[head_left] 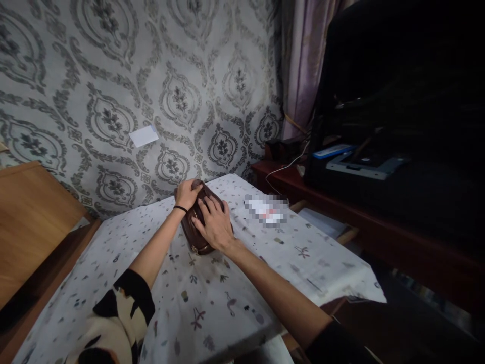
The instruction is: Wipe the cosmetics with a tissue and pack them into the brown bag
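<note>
A dark brown leather bag (195, 227) with a zipper and a small gold-coloured pull lies on the cloth-covered table. At its far end, my left hand (187, 194) is closed on the bag's edge; a black band circles that wrist. My right hand (215, 222) rests on the bag's top with its fingers spread. Part of the bag is hidden beneath both hands.
A patterned white cloth (265, 273) covers the table. Right of the bag lies a pixelated item (267, 210). A wooden board (34, 212) stands at left, and a dark cabinet (397, 101) with a white cable (282, 169) is at right.
</note>
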Motion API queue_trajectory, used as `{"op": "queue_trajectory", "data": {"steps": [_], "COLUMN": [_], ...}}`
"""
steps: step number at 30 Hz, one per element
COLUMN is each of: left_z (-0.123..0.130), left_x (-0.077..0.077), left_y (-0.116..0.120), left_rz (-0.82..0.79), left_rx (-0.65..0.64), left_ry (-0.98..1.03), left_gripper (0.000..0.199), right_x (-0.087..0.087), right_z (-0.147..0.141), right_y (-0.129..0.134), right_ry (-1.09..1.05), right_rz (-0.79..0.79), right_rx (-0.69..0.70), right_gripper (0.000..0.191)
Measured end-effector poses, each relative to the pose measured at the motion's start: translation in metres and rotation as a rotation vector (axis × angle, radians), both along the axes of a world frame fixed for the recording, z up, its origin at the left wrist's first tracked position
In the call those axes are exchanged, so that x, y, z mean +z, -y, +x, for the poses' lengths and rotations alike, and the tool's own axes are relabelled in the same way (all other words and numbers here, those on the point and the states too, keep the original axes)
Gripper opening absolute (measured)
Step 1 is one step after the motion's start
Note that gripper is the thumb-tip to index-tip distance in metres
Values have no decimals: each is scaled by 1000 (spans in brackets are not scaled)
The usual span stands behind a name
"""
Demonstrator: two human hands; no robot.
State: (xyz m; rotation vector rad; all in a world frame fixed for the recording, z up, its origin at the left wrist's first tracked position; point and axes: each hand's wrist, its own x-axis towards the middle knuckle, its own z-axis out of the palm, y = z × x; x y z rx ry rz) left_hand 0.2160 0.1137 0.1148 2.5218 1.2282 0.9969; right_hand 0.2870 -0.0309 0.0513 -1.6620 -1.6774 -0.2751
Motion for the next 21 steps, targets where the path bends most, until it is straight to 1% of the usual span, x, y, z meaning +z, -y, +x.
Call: {"op": "queue_trajectory", "data": {"steps": [4, 10, 21], "left_z": [0, -3, -5], "left_x": [-1, 0, 0], "left_y": [3, 7, 13], "left_rz": [16, 24, 3], "left_rx": [5, -31, -179], "left_ry": [9, 24, 68], "left_gripper": [19, 17, 16], "right_x": [0, 1, -3], "right_z": [0, 0, 0], "right_y": [0, 0, -2], "right_ry": [11, 28, 21], "right_rz": [12, 22, 48], "right_rx": [-2, -2, -10], "right_gripper": [54, 54, 54]}}
